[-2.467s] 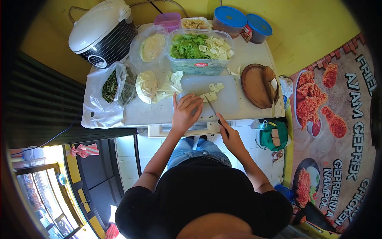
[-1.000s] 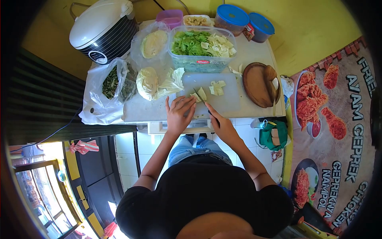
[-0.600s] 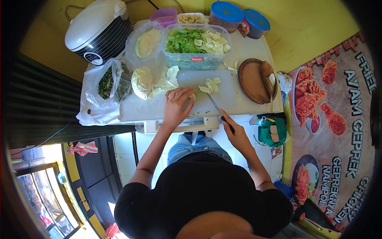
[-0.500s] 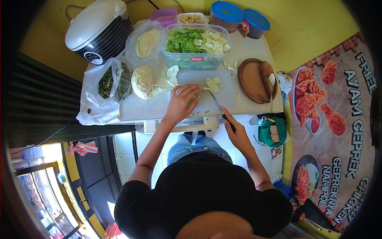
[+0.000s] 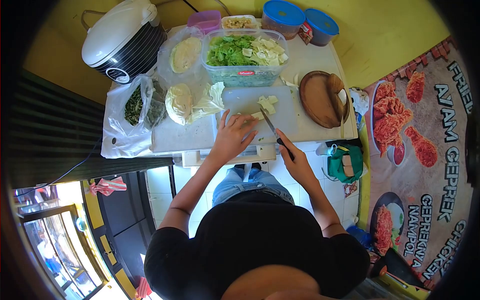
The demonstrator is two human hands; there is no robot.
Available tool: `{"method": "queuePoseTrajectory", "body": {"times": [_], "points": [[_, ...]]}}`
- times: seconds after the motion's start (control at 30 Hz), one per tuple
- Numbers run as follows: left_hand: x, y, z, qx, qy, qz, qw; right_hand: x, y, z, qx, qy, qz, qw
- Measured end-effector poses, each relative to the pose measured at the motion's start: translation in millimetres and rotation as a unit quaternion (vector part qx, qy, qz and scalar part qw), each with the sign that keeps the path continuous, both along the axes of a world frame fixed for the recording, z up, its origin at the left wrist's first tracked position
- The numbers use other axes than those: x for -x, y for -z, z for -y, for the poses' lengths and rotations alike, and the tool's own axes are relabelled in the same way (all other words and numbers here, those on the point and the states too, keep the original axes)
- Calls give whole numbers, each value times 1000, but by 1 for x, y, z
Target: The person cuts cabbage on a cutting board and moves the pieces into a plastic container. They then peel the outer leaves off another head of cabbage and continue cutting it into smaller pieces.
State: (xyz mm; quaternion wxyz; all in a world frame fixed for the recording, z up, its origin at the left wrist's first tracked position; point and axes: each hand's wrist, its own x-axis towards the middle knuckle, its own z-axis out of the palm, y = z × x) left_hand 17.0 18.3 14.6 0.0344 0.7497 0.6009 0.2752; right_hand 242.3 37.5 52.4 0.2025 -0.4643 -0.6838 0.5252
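My right hand (image 5: 294, 157) is closed round the black handle of a knife (image 5: 270, 125), whose blade points up and left over the white cutting board (image 5: 287, 112). My left hand (image 5: 232, 136) rests on the board with its fingers spread, touching a pale strip of cabbage (image 5: 258, 115). Cut cabbage pieces (image 5: 268, 102) lie just beyond the blade tip. To the left of the board sit a cabbage head (image 5: 179, 103) and a loose leaf (image 5: 212, 100). Behind the board, a clear tub (image 5: 245, 75) holds chopped greens and cabbage.
A rice cooker (image 5: 120, 40), a bag of dark leaves (image 5: 132, 107) and a wrapped cabbage half (image 5: 185, 54) are at the left. On the right is a wooden mortar (image 5: 317, 100) with a pestle. Blue-lidded containers (image 5: 284, 12) stand at the back, near a purple bowl (image 5: 205, 21).
The knife has moved slightly up and left, its tip nearer the cut pieces. My left hand has shifted down a little and its fingers are more spread; a cabbage strip now shows beside them.
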Motion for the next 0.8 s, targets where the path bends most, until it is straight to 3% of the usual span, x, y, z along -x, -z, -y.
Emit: {"method": "queuePoseTrajectory", "body": {"times": [0.17, 0.27, 0.33, 0.47, 0.67, 0.8], "points": [[-10, 4, 6, -3, -44, 10, 999, 9, 13, -1, -51, -26, -14, 998], [-10, 5, 7, 0, -51, 24, 998, 11, 9, 0, -24, -34, 64, 997], [-12, 6, 8, -11, -59, 34, 998, 14, 21, 4, -116, -28, 73, 990], [-15, 5, 11, -7, -63, 39, 997, 29, 26, -1, -108, -36, 155, 981], [-10, 3, 15, -30, -69, 54, 996, 25, 22, -13, -56, -44, 88, 994], [1, 5, 24, -45, -163, 104, 980, 17, 21, -14, -51, -45, -18, 998]]}}
